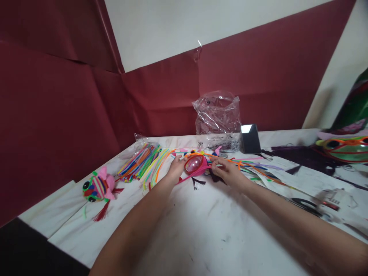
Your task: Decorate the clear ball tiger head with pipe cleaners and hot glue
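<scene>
A clear pink plastic ball wrapped in pink pipe cleaner sits on the white table, held between both hands. My left hand grips its left side with fingers curled. My right hand pinches the pink pipe cleaner on its right side. Loose pipe cleaners in orange, pink and green fan out behind and to the right of the ball.
A finished pink fish figure with striped body lies at the left. A bundle of coloured pipe cleaners lies behind it. A clear plastic bag, a dark phone box, scissors and a green fish figure stand around.
</scene>
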The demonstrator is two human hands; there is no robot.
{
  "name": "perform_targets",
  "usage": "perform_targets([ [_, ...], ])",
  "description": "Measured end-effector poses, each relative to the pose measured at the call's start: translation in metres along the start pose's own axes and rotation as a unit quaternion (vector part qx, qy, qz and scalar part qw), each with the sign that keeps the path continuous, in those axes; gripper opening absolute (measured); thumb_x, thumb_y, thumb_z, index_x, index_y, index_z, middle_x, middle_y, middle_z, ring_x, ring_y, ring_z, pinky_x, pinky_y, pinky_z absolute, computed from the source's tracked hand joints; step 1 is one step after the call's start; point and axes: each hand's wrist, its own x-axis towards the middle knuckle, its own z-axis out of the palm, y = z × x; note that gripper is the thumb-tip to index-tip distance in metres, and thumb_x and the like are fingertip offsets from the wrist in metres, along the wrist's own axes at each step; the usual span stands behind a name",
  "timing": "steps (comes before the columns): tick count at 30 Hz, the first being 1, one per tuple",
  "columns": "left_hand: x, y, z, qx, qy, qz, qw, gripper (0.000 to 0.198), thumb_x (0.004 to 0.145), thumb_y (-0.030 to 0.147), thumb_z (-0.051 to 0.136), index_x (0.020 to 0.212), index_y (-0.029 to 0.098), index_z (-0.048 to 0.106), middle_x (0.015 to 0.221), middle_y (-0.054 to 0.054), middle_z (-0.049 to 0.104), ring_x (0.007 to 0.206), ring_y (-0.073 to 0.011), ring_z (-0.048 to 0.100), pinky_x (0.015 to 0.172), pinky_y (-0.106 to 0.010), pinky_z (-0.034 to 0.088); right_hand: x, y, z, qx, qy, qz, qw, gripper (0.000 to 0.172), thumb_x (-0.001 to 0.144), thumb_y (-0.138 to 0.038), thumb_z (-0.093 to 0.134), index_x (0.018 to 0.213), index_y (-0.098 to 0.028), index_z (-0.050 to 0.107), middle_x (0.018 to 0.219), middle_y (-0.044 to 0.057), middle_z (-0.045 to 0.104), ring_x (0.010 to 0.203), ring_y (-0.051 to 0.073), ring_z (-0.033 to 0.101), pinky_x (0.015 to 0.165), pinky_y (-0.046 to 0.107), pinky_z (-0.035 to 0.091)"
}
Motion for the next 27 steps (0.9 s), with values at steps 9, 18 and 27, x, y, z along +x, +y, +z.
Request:
perform_targets([
  [9, -0.024, 0.015, 0.032, 0.003, -0.122, 0.102, 0.987, 0.034, 0.067, 0.008, 0.064, 0.099, 0.021, 0.066, 0.112, -0.006, 0.066, 0.109, -0.0212, 0.058, 0.100, -0.036, 0.041, -0.016, 0.005, -0.006, 0.052, 0.072, 0.097, 0.991, 0.023, 0.069, -0.041, 0.061, 0.063, -0.021, 0.053, 0.075, 0.002, 0.061, 0.071, 0.017, 0.056, 0.068, 0.030, 0.045],
  [18, -0.035, 0.010, 0.042, 0.005, -0.085, 0.103, 0.991, 0.032, 0.069, 0.014, 0.066, 0.099, 0.020, 0.059, 0.106, -0.004, 0.065, 0.099, -0.0188, 0.061, 0.090, -0.033, 0.046, -0.029, 0.020, 0.022, 0.128, 0.179, 0.170, 0.961, 0.026, 0.067, -0.046, 0.058, 0.063, -0.021, 0.051, 0.059, 0.000, 0.056, 0.057, 0.016, 0.052, 0.057, 0.030, 0.043],
  [27, -0.036, -0.004, 0.040, -0.047, -0.098, 0.117, 0.987, 0.035, 0.068, 0.018, 0.071, 0.100, 0.021, 0.056, 0.111, -0.005, 0.061, 0.105, -0.0193, 0.058, 0.095, -0.034, 0.043, -0.027, 0.010, 0.026, 0.123, 0.209, 0.158, 0.957, 0.030, 0.063, -0.048, 0.065, 0.058, -0.020, 0.054, 0.060, 0.001, 0.057, 0.057, 0.015, 0.051, 0.056, 0.028, 0.040],
])
